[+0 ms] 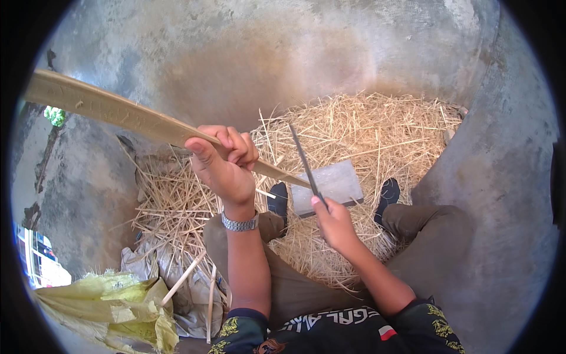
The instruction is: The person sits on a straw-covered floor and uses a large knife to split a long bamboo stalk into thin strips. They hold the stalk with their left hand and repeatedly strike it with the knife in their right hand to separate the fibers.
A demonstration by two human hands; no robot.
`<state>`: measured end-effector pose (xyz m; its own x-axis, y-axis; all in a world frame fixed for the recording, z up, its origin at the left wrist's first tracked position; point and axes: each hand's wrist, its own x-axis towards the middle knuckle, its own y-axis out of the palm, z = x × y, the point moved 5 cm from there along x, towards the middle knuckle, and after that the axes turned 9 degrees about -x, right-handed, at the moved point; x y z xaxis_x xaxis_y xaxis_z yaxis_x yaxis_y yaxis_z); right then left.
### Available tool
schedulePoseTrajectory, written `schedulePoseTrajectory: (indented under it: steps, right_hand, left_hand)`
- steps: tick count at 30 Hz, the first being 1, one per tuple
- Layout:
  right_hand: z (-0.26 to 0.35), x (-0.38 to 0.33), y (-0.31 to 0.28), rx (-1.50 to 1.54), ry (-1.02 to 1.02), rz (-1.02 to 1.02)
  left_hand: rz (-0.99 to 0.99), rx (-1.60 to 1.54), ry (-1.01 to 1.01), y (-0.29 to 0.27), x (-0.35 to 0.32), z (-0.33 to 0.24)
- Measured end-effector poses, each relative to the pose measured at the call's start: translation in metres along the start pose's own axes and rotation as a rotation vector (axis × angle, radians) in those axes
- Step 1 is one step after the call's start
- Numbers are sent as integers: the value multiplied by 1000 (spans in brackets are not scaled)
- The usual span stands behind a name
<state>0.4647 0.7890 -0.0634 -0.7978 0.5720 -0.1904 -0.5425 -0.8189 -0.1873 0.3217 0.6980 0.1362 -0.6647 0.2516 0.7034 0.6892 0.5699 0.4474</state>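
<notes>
My left hand (226,168), with a metal watch on its wrist, is closed around a long, flat bamboo strip (124,115). The strip slants from the upper left down to the middle, where its end looks narrower. In my right hand (337,229) is a knife (301,154) with a long dark blade pointing up and away from me. Its handle is mostly hidden in my fist. The lower end of the strip meets the blade just above that fist; whether the edge is in the bamboo I cannot tell.
Under my hands a grey rectangular block (333,182) lies between my dark-shod feet. Bamboo shavings (365,130) cover the floor around it. Concrete walls (265,53) stand ahead and at both sides. A yellowish sack (127,307) and loose bamboo sticks (184,276) lie at lower left.
</notes>
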Motion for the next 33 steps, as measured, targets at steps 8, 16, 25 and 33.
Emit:
schedulePoseTrajectory:
  steps: [8,16,25,33]
  right_hand:
    - [-34,-2,35,257,-148,-178]
    - [9,-9,-3,508,-64,-154]
    - [-42,0,33,437,345,91]
    - [9,-1,-14,436,-11,-117]
  left_hand:
    - [98,-102,-124,-7,4,7]
    - [89,-42,-100,-4,2,9]
    - [63,75,-40,4,-6,10]
    - [-45,-191,0,9,-1,-2]
